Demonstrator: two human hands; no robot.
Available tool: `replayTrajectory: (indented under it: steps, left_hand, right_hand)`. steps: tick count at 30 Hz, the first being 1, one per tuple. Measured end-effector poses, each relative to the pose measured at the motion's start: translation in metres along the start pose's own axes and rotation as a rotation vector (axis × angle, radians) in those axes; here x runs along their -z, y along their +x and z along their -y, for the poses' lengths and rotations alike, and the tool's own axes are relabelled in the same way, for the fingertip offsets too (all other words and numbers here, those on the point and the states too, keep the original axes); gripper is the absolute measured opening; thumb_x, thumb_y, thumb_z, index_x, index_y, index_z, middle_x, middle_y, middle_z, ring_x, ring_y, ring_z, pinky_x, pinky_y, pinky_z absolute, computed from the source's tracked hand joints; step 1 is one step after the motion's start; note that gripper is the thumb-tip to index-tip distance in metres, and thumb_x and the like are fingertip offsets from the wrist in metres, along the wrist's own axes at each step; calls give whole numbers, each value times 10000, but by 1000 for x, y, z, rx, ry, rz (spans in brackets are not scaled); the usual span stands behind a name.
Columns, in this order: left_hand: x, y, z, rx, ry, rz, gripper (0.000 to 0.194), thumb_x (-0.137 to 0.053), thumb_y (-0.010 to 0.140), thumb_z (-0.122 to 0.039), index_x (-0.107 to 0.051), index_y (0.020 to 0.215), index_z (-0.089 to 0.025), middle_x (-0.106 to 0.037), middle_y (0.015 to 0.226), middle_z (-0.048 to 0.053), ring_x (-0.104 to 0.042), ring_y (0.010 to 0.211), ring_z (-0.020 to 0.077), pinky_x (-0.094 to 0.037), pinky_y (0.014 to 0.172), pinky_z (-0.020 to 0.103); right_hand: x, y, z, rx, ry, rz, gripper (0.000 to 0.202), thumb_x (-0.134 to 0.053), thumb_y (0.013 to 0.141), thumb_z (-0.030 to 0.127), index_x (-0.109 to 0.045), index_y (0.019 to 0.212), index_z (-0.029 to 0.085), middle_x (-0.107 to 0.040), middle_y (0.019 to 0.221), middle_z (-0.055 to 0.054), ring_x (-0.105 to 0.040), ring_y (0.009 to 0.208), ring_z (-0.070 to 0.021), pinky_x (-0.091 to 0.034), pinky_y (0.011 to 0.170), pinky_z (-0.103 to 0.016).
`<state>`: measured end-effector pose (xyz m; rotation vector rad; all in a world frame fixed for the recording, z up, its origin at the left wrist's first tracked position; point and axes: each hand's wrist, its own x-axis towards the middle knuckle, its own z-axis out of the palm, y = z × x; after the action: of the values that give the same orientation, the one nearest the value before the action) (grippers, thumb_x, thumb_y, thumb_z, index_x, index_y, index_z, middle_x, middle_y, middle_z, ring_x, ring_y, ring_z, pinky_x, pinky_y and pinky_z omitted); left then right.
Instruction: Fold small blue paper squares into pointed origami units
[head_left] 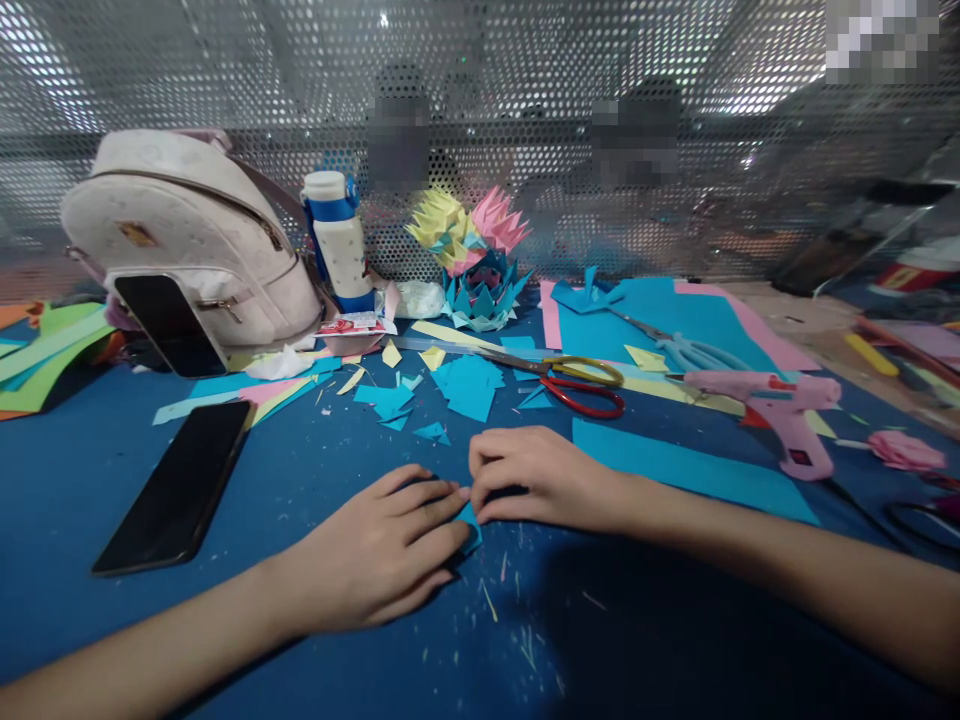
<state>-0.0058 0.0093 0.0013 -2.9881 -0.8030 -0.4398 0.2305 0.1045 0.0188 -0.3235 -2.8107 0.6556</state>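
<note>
A small folded piece of blue paper (472, 532) lies on the blue table, mostly covered by fingers. My left hand (367, 550) holds it down against the tabletop, fingers bent over its left part. From the right, my right hand (544, 475) has its fingers curled and pressed together at the paper's right edge, their tips meeting those of my left hand. Just beyond my hands lie blue paper scraps (466, 385) and scissors (577, 370) with one yellow and one red handle. A long blue paper strip (675, 465) rests behind my right forearm.
A pink glue gun (780, 400) and light-blue-handled scissors (697, 352) lie at the right. Folded paper flowers (484, 260) stand by the perforated metal screen (300, 80). Leftward are a bottle (339, 245), a backpack (187, 230), a phone lying flat (176, 490) and another leaning phone (171, 325).
</note>
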Motion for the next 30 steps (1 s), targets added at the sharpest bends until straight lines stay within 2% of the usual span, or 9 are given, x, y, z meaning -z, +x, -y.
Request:
replayTrajectory:
  steps: [2, 4, 9, 15, 19, 22, 25, 28, 30]
  left_hand:
    - [0, 0, 1, -8, 16, 5, 375, -342, 1057, -302, -513, 1340, -127, -619, 1320, 129, -559, 1225, 272, -406, 1065, 467]
    - [-1, 0, 1, -16, 34, 11, 379, -351, 1055, -296, -504, 1363, -138, -608, 1338, 129, -561, 1226, 280, -412, 1059, 481]
    - [-3, -1, 0, -25, 83, 18, 370, -356, 1055, -304, -537, 1334, -141, -589, 1358, 152, -569, 1224, 295, -422, 1047, 502]
    - [-5, -1, -2, -24, 98, -8, 357, -386, 1049, -314, -546, 1318, -142, -600, 1344, 152, -574, 1220, 292, -421, 1048, 499]
    - [-4, -1, -2, -25, 80, -8, 342, -424, 1037, -295, -544, 1319, -144, -604, 1337, 149, -574, 1222, 292, -427, 1044, 492]
    - [-3, -1, -1, -19, 50, -10, 342, -423, 1035, -294, -543, 1320, -147, -604, 1340, 140, -568, 1227, 285, -432, 1042, 481]
    - [-2, 0, 0, -3, -8, -55, 328, -394, 1042, -275, -571, 1273, -126, -621, 1311, 138, -584, 1184, 268, -450, 1023, 459]
    - [-1, 0, 1, 18, -61, -99, 309, -378, 1041, -239, -597, 1212, -104, -646, 1254, 144, -601, 1120, 260, -480, 978, 450]
    - [-2, 0, 2, 26, -86, -106, 306, -376, 1040, -228, -598, 1201, -92, -653, 1222, 149, -603, 1092, 260, -492, 955, 452]
  right_hand:
    - [2, -1, 0, 68, -46, 2, 169, -620, 944, 313, -720, 874, 196, -603, 859, 2, -556, 782, -115, -370, 661, -236]
    - [7, -1, 2, 124, -79, 56, 210, -588, 963, 337, -734, 899, 200, -627, 849, -1, -554, 774, -119, -366, 667, -246]
    - [20, 0, 3, 156, -127, 184, 308, -504, 1001, 407, -751, 988, 225, -652, 805, -11, -558, 755, -134, -355, 673, -270]
    - [19, -1, -6, 132, -153, 161, 284, -526, 995, 388, -755, 971, 221, -651, 766, -16, -573, 760, -143, -367, 683, -268]
    - [13, 0, -9, 121, -51, 114, 252, -562, 980, 349, -749, 909, 195, -663, 752, -18, -580, 744, -137, -381, 662, -252]
    - [6, 1, -10, 76, 52, 50, 240, -563, 977, 320, -729, 877, 179, -669, 761, -18, -587, 734, -127, -389, 655, -237]
    - [0, 2, -10, -33, 92, -11, 193, -552, 968, 260, -692, 869, 171, -664, 780, -8, -583, 715, -112, -384, 645, -223]
    - [-4, 2, -9, -127, 105, -15, 125, -570, 940, 231, -652, 864, 175, -645, 770, 14, -547, 656, -92, -353, 606, -213]
    - [-4, 2, -7, -174, 100, 0, 132, -593, 931, 282, -619, 853, 178, -612, 734, 29, -526, 631, -88, -323, 583, -216]
